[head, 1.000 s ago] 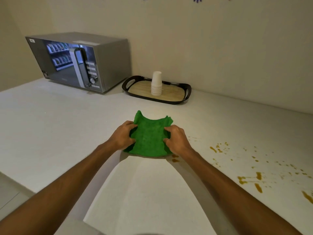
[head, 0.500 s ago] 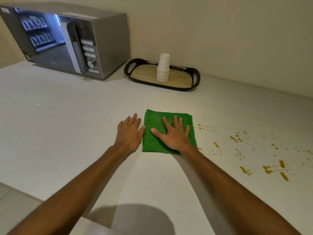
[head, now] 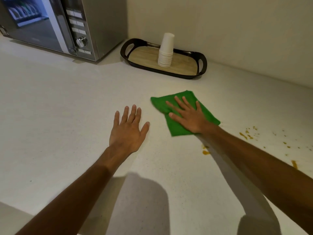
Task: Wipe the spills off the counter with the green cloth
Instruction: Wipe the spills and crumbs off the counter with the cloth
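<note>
1. Right hand (head: 189,116) flat, fingers spread, pressing green cloth (head: 176,128) mid-counter (head: 50,102), toward back wall; left hand (head: 127,131) flat, released, nothing held.
2. Risk: spills (head: 243,135) nr right edge get smeared, not lifted, w/ light pressure.
3. Forearm may drag thru drops (head: 205,152).

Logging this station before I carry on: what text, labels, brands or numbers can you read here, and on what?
Nothing is legible.
Microwave door: a faint mark, too blurred to read.
Microwave control panel: button markings too small to read.
Stack of paper cups, tray, green cloth: no print visible.
</note>
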### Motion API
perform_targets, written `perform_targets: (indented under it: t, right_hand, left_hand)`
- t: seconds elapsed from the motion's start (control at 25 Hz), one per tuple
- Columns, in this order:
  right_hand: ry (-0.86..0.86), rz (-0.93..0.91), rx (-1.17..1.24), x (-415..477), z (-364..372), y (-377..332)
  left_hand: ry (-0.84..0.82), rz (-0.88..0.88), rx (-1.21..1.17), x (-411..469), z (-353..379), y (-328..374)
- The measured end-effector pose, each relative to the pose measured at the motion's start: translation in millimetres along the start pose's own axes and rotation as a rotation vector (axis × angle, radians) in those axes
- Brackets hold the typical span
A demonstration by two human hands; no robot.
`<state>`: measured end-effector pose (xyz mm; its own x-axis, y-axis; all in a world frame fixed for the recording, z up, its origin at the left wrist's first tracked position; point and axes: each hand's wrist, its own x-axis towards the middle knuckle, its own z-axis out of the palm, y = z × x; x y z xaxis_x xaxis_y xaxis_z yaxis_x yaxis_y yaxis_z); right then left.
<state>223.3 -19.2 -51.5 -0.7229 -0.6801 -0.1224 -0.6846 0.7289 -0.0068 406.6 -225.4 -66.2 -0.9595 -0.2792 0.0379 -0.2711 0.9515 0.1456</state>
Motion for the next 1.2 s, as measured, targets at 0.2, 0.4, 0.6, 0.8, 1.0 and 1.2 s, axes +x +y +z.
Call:
perform_targets:
  t: [0.2,0.4,0.6,0.8,1.0,1.2]
  right_hand:
    - [-0.02,0.288,0.113,50,-10,27]
    - [-0.043,-0.002,0.048,-33,-1,-13]
    - [0.073,-0.482,-0.042,-158,32,-23]
    - [0.043,-0.226,-0.046,-78,6,52]
    - [0.049,0.489,0.171,1,-12,84]
    - [0.024,-0.023,0.014,-76,8,12]
  left_hand:
    - [0.004,-0.01,0.022,1,2,1]
    - [-0.017,-0.007,0.031,2,-1,2]
    - [0.012,-0.003,0.027,1,-1,2]
    - [0.016,-0.008,0.05,1,0,2]
    - [0.024,-0.009,0.037,0,-1,2]
    - [0.011,0.003,0.039,0,-2,2]
